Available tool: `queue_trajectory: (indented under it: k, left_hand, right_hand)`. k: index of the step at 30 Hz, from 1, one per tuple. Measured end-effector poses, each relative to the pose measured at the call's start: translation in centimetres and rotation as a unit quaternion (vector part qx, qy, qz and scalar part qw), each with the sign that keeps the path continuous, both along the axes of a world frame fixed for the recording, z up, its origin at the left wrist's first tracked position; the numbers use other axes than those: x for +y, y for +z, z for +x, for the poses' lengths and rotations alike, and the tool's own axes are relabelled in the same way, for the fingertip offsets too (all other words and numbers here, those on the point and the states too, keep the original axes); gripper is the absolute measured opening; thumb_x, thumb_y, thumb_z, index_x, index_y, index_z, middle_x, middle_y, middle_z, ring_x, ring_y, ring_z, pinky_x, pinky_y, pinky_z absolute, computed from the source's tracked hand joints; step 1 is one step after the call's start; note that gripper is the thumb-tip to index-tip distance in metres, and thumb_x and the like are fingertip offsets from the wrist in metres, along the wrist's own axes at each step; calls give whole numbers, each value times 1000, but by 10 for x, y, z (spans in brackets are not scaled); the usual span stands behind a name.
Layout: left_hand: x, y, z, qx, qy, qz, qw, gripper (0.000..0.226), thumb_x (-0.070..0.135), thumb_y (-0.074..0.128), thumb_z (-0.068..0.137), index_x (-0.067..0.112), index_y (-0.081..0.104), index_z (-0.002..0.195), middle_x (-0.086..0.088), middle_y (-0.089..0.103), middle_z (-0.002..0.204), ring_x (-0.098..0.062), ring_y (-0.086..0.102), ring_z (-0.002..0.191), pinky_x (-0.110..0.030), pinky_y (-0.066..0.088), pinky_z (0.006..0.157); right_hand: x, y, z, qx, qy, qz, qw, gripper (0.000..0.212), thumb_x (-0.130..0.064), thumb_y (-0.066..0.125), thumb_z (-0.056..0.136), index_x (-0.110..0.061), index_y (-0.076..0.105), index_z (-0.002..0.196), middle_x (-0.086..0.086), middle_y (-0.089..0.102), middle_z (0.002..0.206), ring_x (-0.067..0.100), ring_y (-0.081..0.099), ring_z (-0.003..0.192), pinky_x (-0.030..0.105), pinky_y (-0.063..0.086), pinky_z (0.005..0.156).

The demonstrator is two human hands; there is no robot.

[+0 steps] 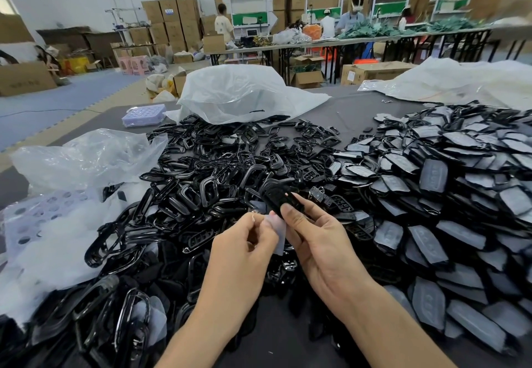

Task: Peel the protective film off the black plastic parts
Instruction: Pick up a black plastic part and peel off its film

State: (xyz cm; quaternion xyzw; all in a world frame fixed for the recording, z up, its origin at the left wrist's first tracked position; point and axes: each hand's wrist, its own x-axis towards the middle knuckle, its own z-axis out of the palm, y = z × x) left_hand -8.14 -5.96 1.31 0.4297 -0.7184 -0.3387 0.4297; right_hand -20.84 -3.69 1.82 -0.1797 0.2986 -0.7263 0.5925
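Note:
My right hand [319,241] grips a black plastic part [277,196] between thumb and fingers, held above the table's middle. My left hand [247,243] pinches a translucent white protective film [277,230] that hangs between the two hands, just below the part. To the right lies a large heap of black parts with greyish film on them [437,183]. In the centre and left spreads a pile of glossy black frame-shaped parts [207,171].
Clear plastic bags lie at the left [86,157], the back centre [239,94] and the back right [460,79]. A lilac perforated tray [144,115] sits at the back left, another [40,215] at the left under plastic. Other workers stand at far tables among cardboard boxes.

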Motion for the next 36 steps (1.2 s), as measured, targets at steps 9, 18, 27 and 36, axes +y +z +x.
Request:
queue_trajectory:
  k: [9,18,27,36]
  left_hand:
    - [0,5,3,29,41,23,998,55,-13,39,83,33,69,89,11,71,76,-5,62,69,-21,50,70]
    - [-2,8,-1,149,-53,140,977,29,49,61,86,27,70,104,5,76,93,-9,70,88,-27,59,75]
    - [-8,2,1,157,-91,142,973,13,19,63,96,22,74,92,-6,74,81,-13,66,69,-21,53,61]
    - [-13,-1,3,178,-33,100,978,18,13,53,102,28,58,111,-1,71,78,-12,64,64,-21,52,60]
  right_hand:
    - [-1,0,-3,-4,-23,1,1000,45,-5,75,70,-1,66,114,15,76,98,20,76,82,22,60,69]
    - [1,3,-3,-19,-19,-10,1000,39,-2,71,71,0,65,110,16,77,95,20,76,80,22,60,69]
    - [1,3,-8,5,-43,-12,999,31,-4,74,71,-6,70,101,16,76,100,20,76,82,23,60,67]
    - [-3,2,-16,102,-120,22,987,18,4,65,91,-8,67,103,6,75,79,15,73,71,20,58,65]
